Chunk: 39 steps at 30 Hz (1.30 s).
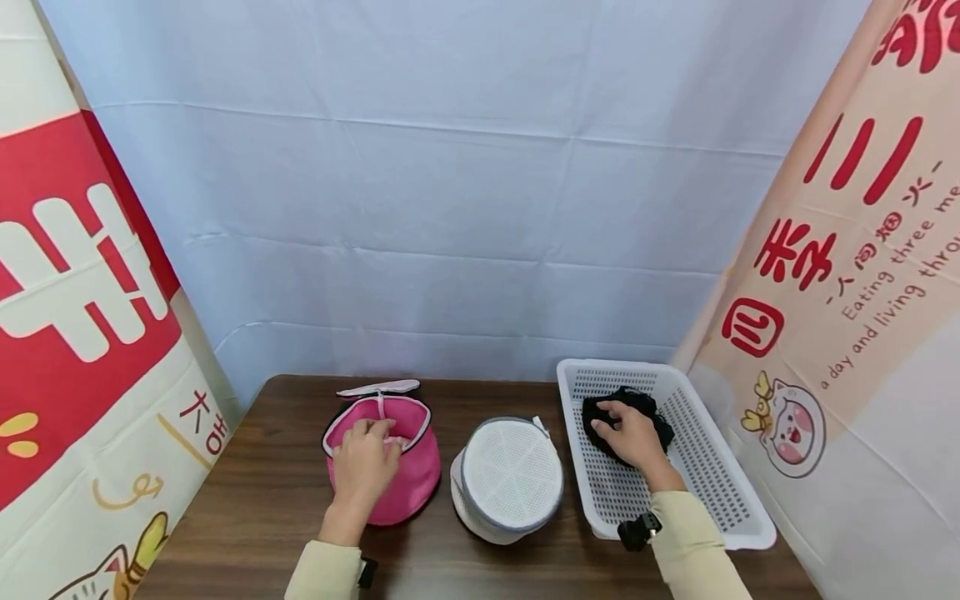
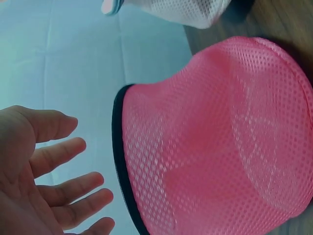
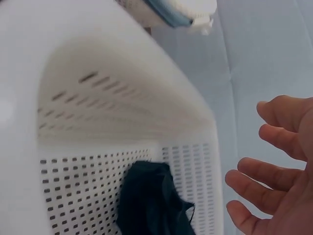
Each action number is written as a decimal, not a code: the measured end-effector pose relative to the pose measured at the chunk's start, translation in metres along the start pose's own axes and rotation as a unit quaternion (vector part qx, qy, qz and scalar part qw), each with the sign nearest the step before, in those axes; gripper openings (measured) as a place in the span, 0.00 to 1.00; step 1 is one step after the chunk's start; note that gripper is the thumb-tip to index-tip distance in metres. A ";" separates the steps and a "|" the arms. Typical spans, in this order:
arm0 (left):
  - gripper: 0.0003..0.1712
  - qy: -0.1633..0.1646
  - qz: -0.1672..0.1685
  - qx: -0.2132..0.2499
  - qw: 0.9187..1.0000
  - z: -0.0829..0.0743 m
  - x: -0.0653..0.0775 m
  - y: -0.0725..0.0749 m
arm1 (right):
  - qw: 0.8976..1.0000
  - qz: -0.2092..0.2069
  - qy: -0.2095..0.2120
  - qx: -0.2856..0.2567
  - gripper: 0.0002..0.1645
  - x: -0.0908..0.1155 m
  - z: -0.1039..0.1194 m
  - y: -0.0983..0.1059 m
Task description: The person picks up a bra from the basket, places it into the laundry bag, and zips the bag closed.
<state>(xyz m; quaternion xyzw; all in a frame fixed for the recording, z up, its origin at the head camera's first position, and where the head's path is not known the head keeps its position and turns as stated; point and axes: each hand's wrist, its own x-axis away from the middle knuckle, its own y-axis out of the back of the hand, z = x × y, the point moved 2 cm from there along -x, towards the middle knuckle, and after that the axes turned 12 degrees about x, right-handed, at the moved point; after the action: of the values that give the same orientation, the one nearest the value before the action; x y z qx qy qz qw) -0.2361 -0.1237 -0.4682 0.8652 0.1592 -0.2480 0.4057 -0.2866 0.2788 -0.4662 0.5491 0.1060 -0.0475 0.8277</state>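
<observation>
A pink mesh laundry bag (image 1: 412,483) with dark trim stands unzipped on the table, its lid (image 1: 378,387) folded back behind it. Over its mouth is my left hand (image 1: 363,467), fingers loosely spread and holding nothing; the left wrist view shows a gap between the fingertips and the bag's rim. Black cloth (image 1: 652,412) lies bunched in a white perforated basket (image 1: 712,492) on the right. Above that cloth hovers my right hand (image 1: 633,437), its fingers relaxed and apart. In the right wrist view the cloth (image 3: 151,200) rests on the basket floor, with nothing in the hand.
Between the pink bag and the basket stands a round white mesh laundry bag (image 1: 513,475) with grey trim, its lid on top. The brown wooden table (image 1: 262,483) carries everything. Behind it hangs a pale curtain (image 1: 450,208), with printed cloths at both sides.
</observation>
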 end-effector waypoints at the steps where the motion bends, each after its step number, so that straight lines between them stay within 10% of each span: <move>1: 0.14 0.000 -0.004 -0.002 1.000 0.001 -0.001 0.001 | 1.000 0.000 -0.007 -0.004 0.24 -0.001 -0.003 -0.001; 22: 0.12 0.044 -0.008 -0.020 0.999 0.034 -0.005 0.012 | 0.997 0.008 -0.081 -0.006 0.26 -0.020 -0.045 -0.010; 39: 0.22 0.145 -0.001 0.010 0.989 0.059 -0.001 0.020 | 0.984 0.043 -0.159 -0.074 0.32 -0.024 -0.076 -0.015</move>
<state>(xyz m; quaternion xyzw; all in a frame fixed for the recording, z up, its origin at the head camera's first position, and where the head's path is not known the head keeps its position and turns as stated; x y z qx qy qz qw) -0.2452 -0.1818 -0.4873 0.8957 0.2151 -0.1218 0.3695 -0.3222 0.3420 -0.5025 0.4761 -0.0476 -0.0909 0.8734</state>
